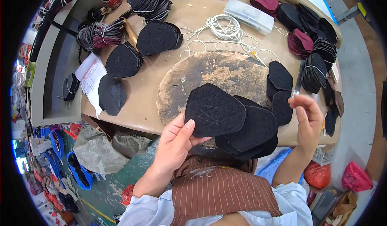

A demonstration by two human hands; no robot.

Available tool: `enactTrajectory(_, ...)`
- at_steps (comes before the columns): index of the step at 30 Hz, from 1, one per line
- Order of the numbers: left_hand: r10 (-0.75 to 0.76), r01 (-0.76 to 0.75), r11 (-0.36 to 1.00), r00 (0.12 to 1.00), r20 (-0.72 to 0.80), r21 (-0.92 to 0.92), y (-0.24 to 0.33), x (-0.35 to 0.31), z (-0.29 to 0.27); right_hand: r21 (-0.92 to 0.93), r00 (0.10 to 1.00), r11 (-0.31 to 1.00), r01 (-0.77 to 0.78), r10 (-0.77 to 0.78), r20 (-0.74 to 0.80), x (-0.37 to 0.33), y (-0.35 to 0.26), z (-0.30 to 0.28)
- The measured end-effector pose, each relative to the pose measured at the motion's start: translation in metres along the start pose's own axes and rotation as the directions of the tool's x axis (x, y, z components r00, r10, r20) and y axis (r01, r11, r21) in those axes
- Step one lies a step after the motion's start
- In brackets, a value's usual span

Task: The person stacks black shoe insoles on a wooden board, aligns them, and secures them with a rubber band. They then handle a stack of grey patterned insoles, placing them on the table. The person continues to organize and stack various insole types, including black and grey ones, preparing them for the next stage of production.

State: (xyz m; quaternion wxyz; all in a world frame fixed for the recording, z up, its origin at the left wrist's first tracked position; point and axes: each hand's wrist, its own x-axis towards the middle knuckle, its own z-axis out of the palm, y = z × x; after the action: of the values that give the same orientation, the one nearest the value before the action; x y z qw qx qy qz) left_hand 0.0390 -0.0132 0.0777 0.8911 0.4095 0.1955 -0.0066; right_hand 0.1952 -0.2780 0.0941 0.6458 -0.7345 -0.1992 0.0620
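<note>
My left hand grips the near-left edge of a black quilted fabric piece, thumb on top. This piece has rounded corners and pale stitch lines on its face. Just under and right of it, a fanned stack of similar black pieces hangs over the table's front edge. My right hand is raised right of the stack, apart from it, its fingers curled in toward the thumb. Whatever lies between those fingertips, if anything, is too small to make out. Smaller black pieces lie overlapping just left of the right hand.
A worn round wooden board lies on the tan table. Beyond it are tangled white cord and a clear plastic box. Bundles of black pieces stand at the back; maroon ones lie right. Papers rest left.
</note>
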Motion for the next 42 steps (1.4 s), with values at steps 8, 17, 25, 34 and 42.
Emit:
enactTrajectory(8, 0.039, -0.039, 0.999, 0.999, 0.009, -0.029, -0.009, -0.002, 0.002, 0.070, 0.988, 0.986, -0.154, 0.155, -0.013, -0.024, 0.015, -0.008)
enactTrajectory(17, 0.013, -0.011, 0.998, 1.000, 0.029, -0.064, -0.009, -0.003, 0.008, 0.093, 0.985, 0.981, -0.173, 0.171, 0.028, -0.022, 0.014, 0.002)
enactTrajectory(25, -0.015, 0.018, 0.998, 0.999, 0.042, -0.062, -0.006, -0.003, 0.015, 0.131, 0.985, 0.977, -0.170, 0.163, 0.062, -0.018, 0.009, 0.009)
enactTrajectory(34, -0.026, 0.028, 0.998, 0.999, 0.033, -0.061, -0.005, -0.002, 0.015, 0.127, 0.982, 0.975, -0.181, 0.173, 0.074, -0.016, 0.011, 0.008)
enactTrajectory(42, -0.028, 0.031, 0.998, 0.999, 0.046, -0.059, -0.005, -0.001, 0.015, 0.123, 0.983, 0.977, -0.174, 0.165, 0.084, -0.014, 0.009, 0.012)
